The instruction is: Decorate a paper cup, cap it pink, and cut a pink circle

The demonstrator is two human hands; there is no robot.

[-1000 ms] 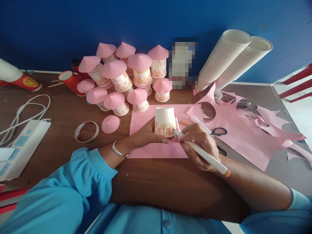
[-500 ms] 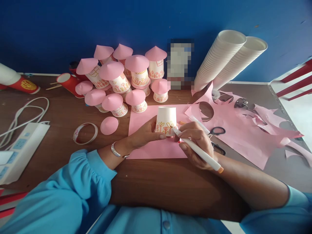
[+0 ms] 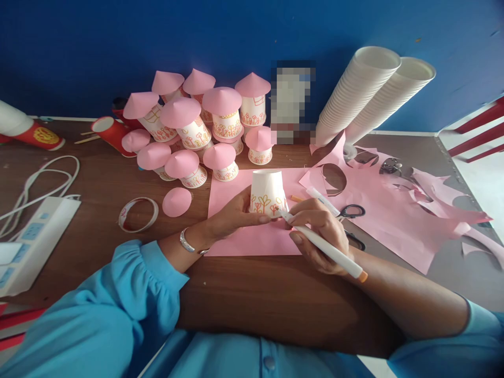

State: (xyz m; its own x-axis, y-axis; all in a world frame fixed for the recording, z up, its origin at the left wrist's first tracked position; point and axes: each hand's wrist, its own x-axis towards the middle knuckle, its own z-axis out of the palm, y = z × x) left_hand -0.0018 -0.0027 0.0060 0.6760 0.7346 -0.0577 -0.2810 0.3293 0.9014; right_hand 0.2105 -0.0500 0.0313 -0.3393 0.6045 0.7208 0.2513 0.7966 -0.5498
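Observation:
My left hand [image 3: 236,214] is closed around a white paper cup [image 3: 266,185], which is upside down and slightly tilted above a pink paper sheet [image 3: 232,239]. Orange and yellowish flower drawings run round the cup near its rim. In my right hand [image 3: 321,236] is a white marker [image 3: 331,252] with an orange end, its tip at the cup's lower right side by the flowers. Behind the hands stand several decorated cups [image 3: 226,126] with pink cone roofs. A loose pink cone [image 3: 177,202] lies to the left of the sheet.
Black-handled scissors [image 3: 352,211] and a capped marker lie right of my right hand. Pink paper scraps [image 3: 394,226] spread further right, below two tall cup stacks [image 3: 358,97]. At left are a tape roll [image 3: 137,215], a power strip [image 3: 39,247] with white cable, and red cups [image 3: 112,136].
The cup has turned and tilted a little in my left hand, shifting the flowers that face me. My right hand and the marker have moved slightly down and right.

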